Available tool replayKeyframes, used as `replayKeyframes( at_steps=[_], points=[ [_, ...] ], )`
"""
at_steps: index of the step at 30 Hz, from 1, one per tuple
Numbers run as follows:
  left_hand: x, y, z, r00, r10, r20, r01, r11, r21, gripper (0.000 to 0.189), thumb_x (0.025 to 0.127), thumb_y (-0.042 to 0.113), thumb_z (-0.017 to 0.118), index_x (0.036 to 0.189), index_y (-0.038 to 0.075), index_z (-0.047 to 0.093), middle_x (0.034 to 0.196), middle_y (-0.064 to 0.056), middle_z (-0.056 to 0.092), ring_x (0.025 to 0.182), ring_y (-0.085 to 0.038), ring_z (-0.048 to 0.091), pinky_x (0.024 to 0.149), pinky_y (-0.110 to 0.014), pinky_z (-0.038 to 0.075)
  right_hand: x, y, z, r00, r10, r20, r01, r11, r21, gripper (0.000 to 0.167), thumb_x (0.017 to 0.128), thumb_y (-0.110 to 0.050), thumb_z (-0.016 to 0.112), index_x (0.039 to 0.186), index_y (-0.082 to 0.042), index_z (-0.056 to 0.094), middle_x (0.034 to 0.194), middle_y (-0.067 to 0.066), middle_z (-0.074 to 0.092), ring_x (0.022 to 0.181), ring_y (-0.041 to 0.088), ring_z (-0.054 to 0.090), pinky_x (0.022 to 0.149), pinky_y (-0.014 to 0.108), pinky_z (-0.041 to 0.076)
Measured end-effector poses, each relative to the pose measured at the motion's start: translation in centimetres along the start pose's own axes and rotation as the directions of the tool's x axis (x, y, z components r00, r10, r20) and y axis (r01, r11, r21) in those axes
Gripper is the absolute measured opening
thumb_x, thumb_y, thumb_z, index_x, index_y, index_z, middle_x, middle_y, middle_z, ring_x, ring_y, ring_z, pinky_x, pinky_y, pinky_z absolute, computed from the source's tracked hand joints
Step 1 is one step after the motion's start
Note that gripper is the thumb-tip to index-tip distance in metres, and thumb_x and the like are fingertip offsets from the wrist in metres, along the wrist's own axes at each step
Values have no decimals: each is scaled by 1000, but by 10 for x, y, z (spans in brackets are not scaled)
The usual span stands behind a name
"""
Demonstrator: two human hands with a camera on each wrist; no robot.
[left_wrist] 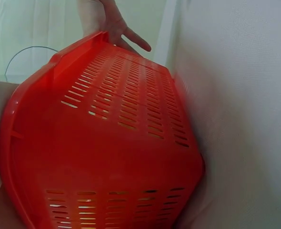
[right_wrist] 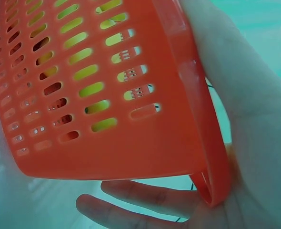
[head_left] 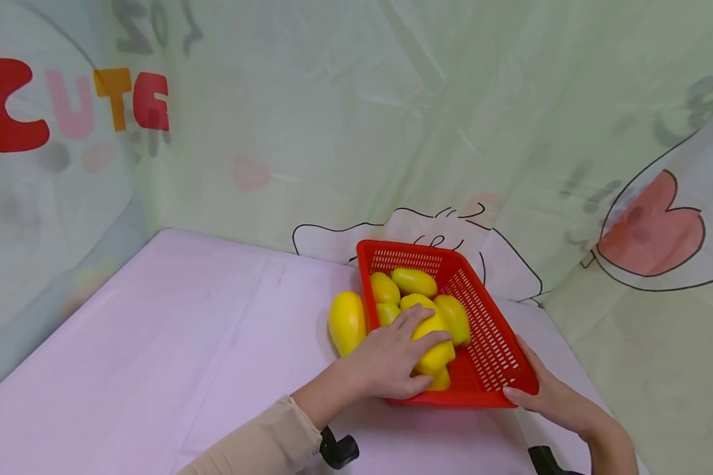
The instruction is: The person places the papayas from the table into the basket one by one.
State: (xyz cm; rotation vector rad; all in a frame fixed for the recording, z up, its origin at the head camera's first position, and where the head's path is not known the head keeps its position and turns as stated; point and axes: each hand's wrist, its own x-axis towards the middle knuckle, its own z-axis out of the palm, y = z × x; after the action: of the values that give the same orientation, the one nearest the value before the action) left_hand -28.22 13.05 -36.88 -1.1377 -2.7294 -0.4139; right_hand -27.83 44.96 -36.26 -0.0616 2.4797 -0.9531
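Observation:
A red plastic basket (head_left: 493, 336) with slotted walls stands on the table and holds several yellow-green mangoes (head_left: 414, 282). Reaching over the near left rim, my left hand (head_left: 392, 359) grips a bright yellow mango (head_left: 436, 356) on top of the pile, fingers spread round it. My right hand (head_left: 549, 396) holds the basket's near right corner, thumb on the rim. In the right wrist view, fingers (right_wrist: 145, 198) of that hand extend past the basket's outer wall (right_wrist: 131, 157). The left wrist view has the basket wall (left_wrist: 107, 157) filling much of it, my left fingers hidden behind.
One more yellow mango (head_left: 347, 323) lies on the table against the basket's left outer side. The pale table cover (head_left: 214, 330) meets printed cloth walls (head_left: 333, 132) behind and on both sides. Black curved pieces (head_left: 339, 450) show at the table's near side.

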Motion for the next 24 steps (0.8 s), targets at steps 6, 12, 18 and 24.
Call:
replayKeyframes(
  at_steps=[6,12,18,24],
  points=[
    [0,1,2,1000,-5,-19,5,1000,-16,54,93,50,45,144,39,30,156,1,12,146,-17,10,101,-32,45,0,0,-1,1000,-20,-2,20,1000,0,106,89,-37,59,147,-17,-27,151,30,-2,126,47,26,86,45,54],
    [0,4,5,993,-17,-115,15,1000,-21,34,96,41,43,128,30,45,148,-1,27,143,-19,20,110,-34,36,1,2,1,1000,-19,1,19,1000,9,106,89,-37,60,147,-19,-27,152,30,-3,126,47,26,86,44,54],
    [0,9,5,985,-38,-166,41,999,17,29,94,37,50,121,28,50,142,-2,37,139,-21,28,115,-38,29,1,2,0,1000,-4,7,4,1000,-2,105,89,-38,59,147,-19,-27,152,29,-5,127,47,22,88,47,52],
    [-1,15,7,971,-128,-200,144,987,66,39,94,39,50,131,28,48,143,-6,39,137,-25,34,107,-40,40,0,1,0,1000,-5,3,4,1000,15,105,89,-37,60,147,-20,-26,152,28,-3,127,47,23,88,46,53]
  ],
)
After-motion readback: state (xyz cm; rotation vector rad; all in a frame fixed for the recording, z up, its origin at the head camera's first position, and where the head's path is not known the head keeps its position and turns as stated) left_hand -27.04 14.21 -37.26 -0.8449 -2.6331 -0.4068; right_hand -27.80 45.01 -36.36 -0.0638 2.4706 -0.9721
